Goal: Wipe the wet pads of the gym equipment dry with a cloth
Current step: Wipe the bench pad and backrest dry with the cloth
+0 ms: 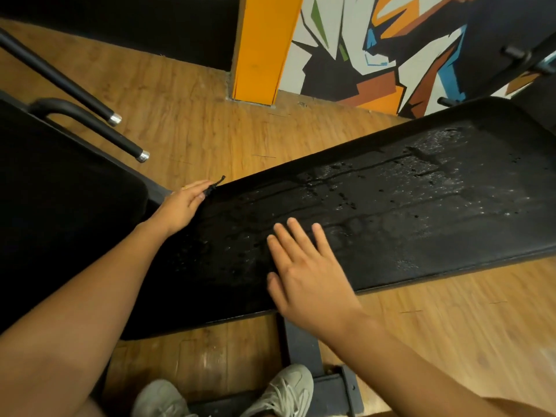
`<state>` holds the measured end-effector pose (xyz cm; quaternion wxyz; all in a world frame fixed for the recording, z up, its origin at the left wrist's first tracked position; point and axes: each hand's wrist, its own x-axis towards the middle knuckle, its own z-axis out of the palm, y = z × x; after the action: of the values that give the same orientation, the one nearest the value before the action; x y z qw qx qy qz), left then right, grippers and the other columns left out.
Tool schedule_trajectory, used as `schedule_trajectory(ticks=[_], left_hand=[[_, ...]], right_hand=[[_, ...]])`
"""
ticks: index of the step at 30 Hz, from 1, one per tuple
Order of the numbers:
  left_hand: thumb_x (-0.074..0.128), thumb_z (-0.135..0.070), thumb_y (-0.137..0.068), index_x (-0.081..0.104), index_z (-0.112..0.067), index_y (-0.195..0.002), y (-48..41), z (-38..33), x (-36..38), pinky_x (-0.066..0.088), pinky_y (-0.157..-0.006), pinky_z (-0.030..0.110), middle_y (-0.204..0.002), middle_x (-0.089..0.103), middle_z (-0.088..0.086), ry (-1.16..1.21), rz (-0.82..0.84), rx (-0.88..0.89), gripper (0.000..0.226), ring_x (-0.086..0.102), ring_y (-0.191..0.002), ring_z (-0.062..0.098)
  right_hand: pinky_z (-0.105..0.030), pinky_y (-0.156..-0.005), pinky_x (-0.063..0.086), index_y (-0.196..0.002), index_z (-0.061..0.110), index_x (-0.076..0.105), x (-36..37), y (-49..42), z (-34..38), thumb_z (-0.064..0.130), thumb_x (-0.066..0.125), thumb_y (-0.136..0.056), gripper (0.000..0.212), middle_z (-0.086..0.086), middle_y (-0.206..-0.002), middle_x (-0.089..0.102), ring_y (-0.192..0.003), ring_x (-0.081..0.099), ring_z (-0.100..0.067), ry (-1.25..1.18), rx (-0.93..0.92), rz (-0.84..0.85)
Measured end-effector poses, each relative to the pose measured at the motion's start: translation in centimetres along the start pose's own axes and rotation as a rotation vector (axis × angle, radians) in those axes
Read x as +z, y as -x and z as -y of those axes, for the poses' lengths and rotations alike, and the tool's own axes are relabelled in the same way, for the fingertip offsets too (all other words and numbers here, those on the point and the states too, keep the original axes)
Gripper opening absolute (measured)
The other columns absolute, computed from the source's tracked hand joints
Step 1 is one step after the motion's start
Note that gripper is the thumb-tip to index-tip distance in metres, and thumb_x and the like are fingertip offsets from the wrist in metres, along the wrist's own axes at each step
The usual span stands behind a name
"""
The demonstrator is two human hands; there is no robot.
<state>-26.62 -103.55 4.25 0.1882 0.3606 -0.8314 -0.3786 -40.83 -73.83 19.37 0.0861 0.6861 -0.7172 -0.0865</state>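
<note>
Left hand (180,206) pinches the cloth (215,185) at 10 o'clock; right hand (304,275) lies flat, gripping nothing. Droplets at 2 o'clock on the pad (421,206) may go unwiped if the cloth bunches.

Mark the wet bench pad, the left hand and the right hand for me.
wet bench pad (436,191): head view, droplet-covered top surface.
left hand (180,207): head view, back of the hand.
right hand (313,284): head view, back of the hand.

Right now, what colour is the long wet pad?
The pad is black, speckled with water drops; the head view shows it best.
</note>
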Motion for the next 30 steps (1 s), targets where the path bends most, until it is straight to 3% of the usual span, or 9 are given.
schedule_trajectory(ticks=[4,11,16,25,30], left_hand=[[0.043,-0.008,-0.107,0.050,-0.012,-0.148,1.1,1.0,0.3,0.019,-0.115,0.018,-0.154,0.046,0.005,0.046,-0.068,-0.020,0.042,0.039,-0.144,0.020],[0.044,-0.005,-0.105,0.052,-0.006,-0.146,4.8,7.1,-0.8,0.019,-0.110,0.014,-0.155,0.045,0.008,0.092,-0.210,-0.305,0.041,0.040,-0.144,0.023],[0.043,-0.008,-0.106,0.053,-0.010,-0.145,4.2,7.0,0.0,0.022,-0.109,0.014,-0.154,0.047,0.003,0.143,-0.298,-0.370,0.041,0.042,-0.142,0.019],[0.043,-0.006,-0.107,0.049,-0.013,-0.148,1.3,2.2,0.1,0.012,-0.121,0.025,-0.157,0.042,-0.002,0.160,-0.130,-0.113,0.042,0.026,-0.151,0.013],[0.043,-0.009,-0.107,0.048,-0.016,-0.150,2.7,5.5,-0.6,0.018,-0.115,0.020,-0.157,0.043,-0.004,0.099,-0.175,-0.206,0.044,0.034,-0.146,0.012]], right_hand=[[-0.054,-0.122,0.021,-0.150,0.004,0.044,2.8,-1.0,2.1,0.045,0.030,-0.102,0.065,-0.015,-0.159,0.037,-0.152,0.024,-0.030,0.043,0.007,0.082],[-0.056,-0.120,0.026,-0.148,0.001,0.046,3.8,-1.0,2.1,0.044,0.032,-0.099,0.066,-0.017,-0.157,0.040,-0.150,0.030,-0.031,0.098,0.012,0.029],[-0.057,-0.120,0.025,-0.147,-0.001,0.046,3.7,-0.9,2.1,0.043,0.032,-0.099,0.067,-0.019,-0.156,0.040,-0.149,0.032,-0.033,0.107,0.009,0.015],[-0.057,-0.120,0.025,-0.147,-0.002,0.045,3.8,-0.8,2.1,0.042,0.032,-0.099,0.067,-0.021,-0.156,0.039,-0.149,0.031,-0.034,0.120,0.015,-0.005],[-0.057,-0.120,0.025,-0.147,-0.002,0.045,3.8,-0.9,2.2,0.041,0.035,-0.099,0.065,-0.021,-0.156,0.039,-0.149,0.031,-0.034,0.119,0.028,-0.002]])
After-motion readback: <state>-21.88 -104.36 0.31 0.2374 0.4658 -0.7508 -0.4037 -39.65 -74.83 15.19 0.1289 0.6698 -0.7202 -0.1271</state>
